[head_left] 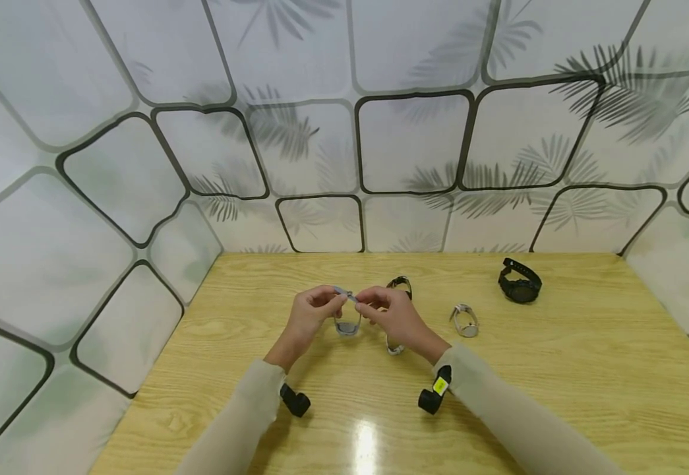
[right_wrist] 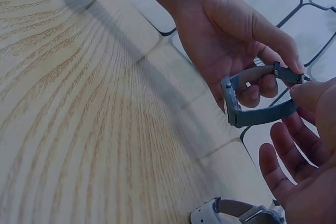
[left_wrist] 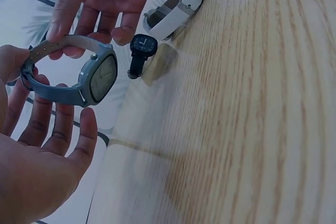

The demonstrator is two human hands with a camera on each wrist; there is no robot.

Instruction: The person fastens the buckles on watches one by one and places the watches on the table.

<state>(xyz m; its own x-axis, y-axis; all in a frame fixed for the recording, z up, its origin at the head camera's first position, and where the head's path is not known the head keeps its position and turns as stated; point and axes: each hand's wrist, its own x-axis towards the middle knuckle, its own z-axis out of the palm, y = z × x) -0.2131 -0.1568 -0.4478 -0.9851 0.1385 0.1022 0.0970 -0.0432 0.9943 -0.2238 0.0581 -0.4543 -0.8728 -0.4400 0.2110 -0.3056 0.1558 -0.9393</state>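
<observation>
Both hands hold a grey-blue wristwatch (head_left: 347, 318) in the air above the middle of the wooden table (head_left: 558, 396). My left hand (head_left: 333, 302) pinches one strap end near the buckle. My right hand (head_left: 369, 303) pinches the other strap end, so the band forms a loop between them. In the left wrist view the watch (left_wrist: 97, 77) shows a pale rounded-square dial, with the left hand's fingers (left_wrist: 58, 129) spread below it. From the right wrist, the watch (right_wrist: 252, 114) appears edge-on between the two hands.
Other watches lie on the table: a black-strapped one (head_left: 401, 284) behind my right hand, a white-strapped one (head_left: 394, 347) under it, a silver one (head_left: 465, 320) to the right, and a bulky black one (head_left: 519, 283) at the far right. Patterned walls close off three sides.
</observation>
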